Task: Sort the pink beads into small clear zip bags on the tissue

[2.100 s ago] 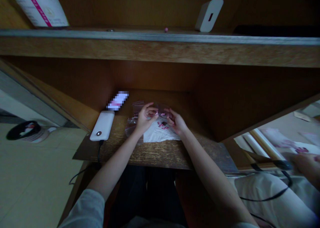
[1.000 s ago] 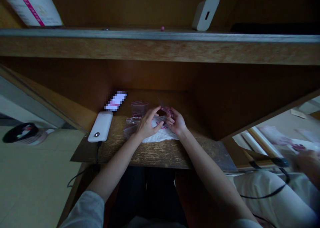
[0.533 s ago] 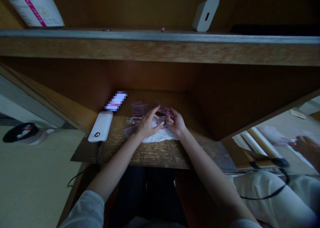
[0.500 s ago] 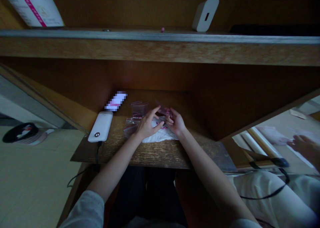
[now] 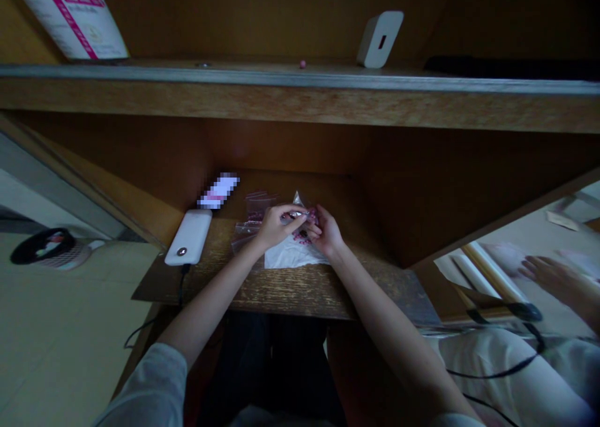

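Note:
My left hand and my right hand meet over a white sheet on the wooden desk. Between their fingertips both pinch a small clear plastic bag with pink beads in it. More pink beads lie on the sheet under my right hand. A pile of small clear bags lies just left of my left hand. The light is dim and the fingertips are hard to make out.
A white power bank with a cable lies at the desk's left, a phone behind it. On the shelf above stand a white box, a pink bead and a printed package. Another person's hand works at the right.
My hands have closed together and lifted the small bag upright between the fingertips. The view has tilted slightly. The other person's hand at right has moved left.

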Motion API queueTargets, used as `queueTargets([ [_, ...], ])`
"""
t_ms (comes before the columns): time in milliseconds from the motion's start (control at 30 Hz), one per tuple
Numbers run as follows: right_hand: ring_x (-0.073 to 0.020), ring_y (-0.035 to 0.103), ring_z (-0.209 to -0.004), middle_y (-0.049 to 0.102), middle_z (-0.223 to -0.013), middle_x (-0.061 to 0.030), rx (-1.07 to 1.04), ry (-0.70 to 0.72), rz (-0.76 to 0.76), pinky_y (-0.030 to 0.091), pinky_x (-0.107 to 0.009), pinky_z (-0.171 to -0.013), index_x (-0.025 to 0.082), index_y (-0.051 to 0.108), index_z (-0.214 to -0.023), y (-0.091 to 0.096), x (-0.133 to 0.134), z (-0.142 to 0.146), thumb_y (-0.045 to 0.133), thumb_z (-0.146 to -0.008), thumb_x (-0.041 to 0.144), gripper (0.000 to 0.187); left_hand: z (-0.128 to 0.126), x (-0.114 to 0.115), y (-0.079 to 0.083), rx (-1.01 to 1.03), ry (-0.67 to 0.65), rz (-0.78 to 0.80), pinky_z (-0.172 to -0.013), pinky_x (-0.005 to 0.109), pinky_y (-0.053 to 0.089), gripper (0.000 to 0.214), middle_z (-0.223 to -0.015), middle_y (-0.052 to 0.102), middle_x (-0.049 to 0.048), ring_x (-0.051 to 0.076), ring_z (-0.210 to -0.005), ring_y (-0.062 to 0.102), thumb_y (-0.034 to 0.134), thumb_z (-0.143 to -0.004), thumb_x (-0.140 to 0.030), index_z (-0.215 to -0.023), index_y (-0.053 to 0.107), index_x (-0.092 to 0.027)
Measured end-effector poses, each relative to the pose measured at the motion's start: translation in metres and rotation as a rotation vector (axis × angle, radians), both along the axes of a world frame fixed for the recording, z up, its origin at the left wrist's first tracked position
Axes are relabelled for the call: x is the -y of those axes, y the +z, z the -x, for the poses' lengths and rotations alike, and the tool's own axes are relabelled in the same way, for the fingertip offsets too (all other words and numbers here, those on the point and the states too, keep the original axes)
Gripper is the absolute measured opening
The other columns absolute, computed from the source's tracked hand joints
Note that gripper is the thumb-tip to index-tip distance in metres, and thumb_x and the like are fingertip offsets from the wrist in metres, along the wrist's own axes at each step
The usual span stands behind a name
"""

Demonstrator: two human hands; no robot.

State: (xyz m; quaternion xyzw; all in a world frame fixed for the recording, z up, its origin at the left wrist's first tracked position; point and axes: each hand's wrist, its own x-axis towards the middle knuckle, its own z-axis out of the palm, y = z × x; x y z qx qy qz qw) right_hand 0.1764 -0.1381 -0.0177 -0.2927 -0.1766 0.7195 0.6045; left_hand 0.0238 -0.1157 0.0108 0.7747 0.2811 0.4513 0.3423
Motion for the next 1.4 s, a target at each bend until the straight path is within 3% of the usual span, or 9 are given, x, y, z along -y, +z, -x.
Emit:
queueTargets([
  [167, -0.0025, 0.014, -0.03, 0.034, -0.044, 0.0103, -0.043, -0.035, 0.067, 0.014, -0.014, -0.027, 0.02, 0.041, -0.068, -0.001, -0.002, -0.005, 0.045, -0.092, 0.037, 0.03, -0.013, -0.005, 0.004, 0.064, -0.066, 0.114, -0.075, 0.031, 0.054, 0.017, -0.087, 0.074, 0.0069, 0.018, -0.08, 0.068, 0.063, -0.08, -0.03, -0.084, 0.071, -0.016],
  [400, -0.0021, 0.017, -0.029, 0.035, -0.044, 0.0094, -0.142, -0.01, 0.097, 0.014, -0.012, -0.027, 0.02, 0.041, -0.069, -0.002, -0.003, -0.012, 0.035, -0.096, 0.033, 0.031, -0.029, -0.009, 0.003, 0.153, -0.042, 0.187, -0.07, 0.027, 0.052, 0.015, -0.08, 0.073, 0.0047, 0.015, -0.074, 0.066, 0.064, -0.079, -0.029, -0.078, 0.069, -0.016],
  [700, -0.0015, 0.015, -0.03, 0.031, -0.044, 0.0114, -0.038, -0.024, 0.082, 0.013, -0.012, -0.027, 0.021, 0.035, -0.066, 0.0, -0.002, -0.013, 0.049, -0.093, 0.035, 0.033, -0.015, -0.005, 0.007, 0.196, 0.08, 0.173, -0.07, 0.028, 0.053, 0.021, -0.086, 0.073, 0.0076, 0.017, -0.077, 0.067, 0.064, -0.079, -0.035, -0.085, 0.07, -0.015],
  [867, -0.0028, 0.019, -0.032, 0.036, -0.044, 0.0085, 0.375, -0.087, -0.064, 0.011, -0.017, -0.029, 0.02, 0.045, -0.064, -0.003, -0.001, -0.01, 0.059, -0.082, 0.053, 0.041, 0.015, 0.026, 0.009, 0.141, 0.264, 0.136, -0.077, 0.031, 0.054, 0.034, -0.102, 0.072, 0.009, 0.018, -0.083, 0.067, 0.061, -0.083, -0.04, -0.109, 0.067, -0.018],
  [1033, -0.0066, 0.029, -0.044, 0.036, -0.045, 0.0043, 0.977, -0.263, -0.313, 0.016, -0.022, -0.041, 0.018, 0.045, -0.049, -0.009, 0.001, -0.001, 0.063, -0.078, 0.052, 0.048, 0.056, 0.072, -0.004, -0.053, 0.443, 0.027, -0.098, 0.042, 0.047, 0.058, -0.135, 0.055, 0.0091, 0.024, -0.115, 0.058, 0.061, -0.084, -0.037, -0.138, 0.044, -0.027],
  [1167, -0.0099, 0.033, -0.046, 0.04, -0.047, 0.0019, 1.319, -0.225, -0.475, 0.016, -0.026, -0.048, 0.019, 0.048, -0.05, -0.014, 0.006, 0.007, 0.061, -0.083, 0.045, 0.043, 0.077, 0.094, -0.021, -0.235, 0.534, -0.005, -0.105, 0.049, 0.039, 0.068, -0.14, 0.049, 0.0113, 0.028, -0.128, 0.047, 0.061, -0.083, -0.038, -0.144, 0.034, -0.026],
  [1400, -0.0119, 0.035, -0.046, 0.047, -0.05, -0.0004, 1.774, -0.182, -0.552, 0.016, -0.027, -0.051, 0.021, 0.053, -0.057, -0.021, 0.005, 0.008, 0.055, -0.087, 0.041, 0.036, 0.083, 0.106, -0.044, -0.464, 0.623, 0.023, -0.099, 0.058, 0.038, 0.073, -0.135, 0.052, 0.0173, 0.036, -0.124, 0.049, 0.057, -0.083, -0.045, -0.146, 0.028, -0.022],
])
